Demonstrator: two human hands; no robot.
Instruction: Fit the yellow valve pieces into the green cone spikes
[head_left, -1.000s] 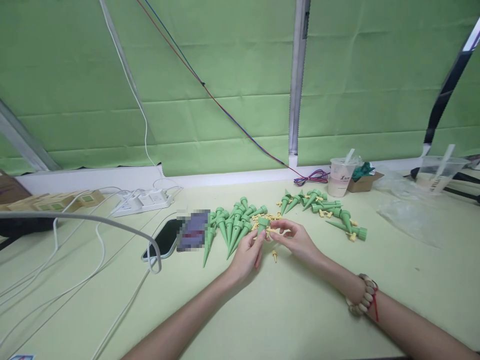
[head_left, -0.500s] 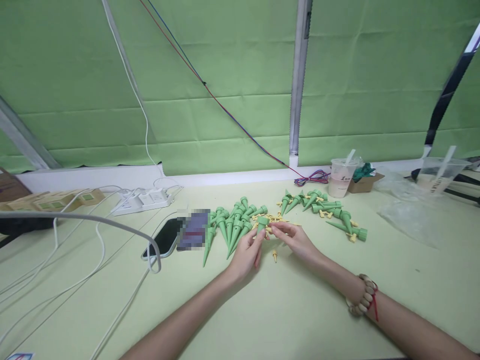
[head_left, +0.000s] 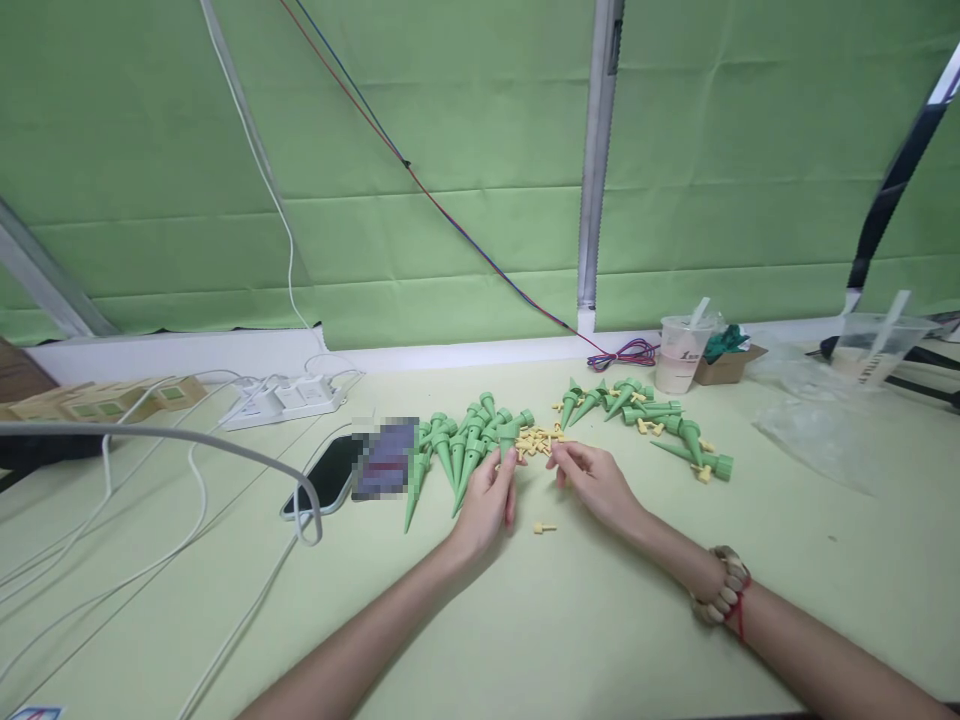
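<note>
A small yellow plastic peg [head_left: 544,527] lies alone on open pale green bench [head_left: 525,640] between both wrists. Just beyond, the left hand [head_left: 487,500] pinches a green plastic cone spike [head_left: 508,437] at the spike row's right edge. The right hand [head_left: 596,480], fingers [head_left: 559,455] pressed together, touches the pile of yellow pegs [head_left: 536,440].

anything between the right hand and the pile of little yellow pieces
Nothing visible. The right hand has its fingertips at the near edge of the yellow pieces, with only bare table around them. The left hand holds a green spike just to the pile's left, not across the gap.
</note>
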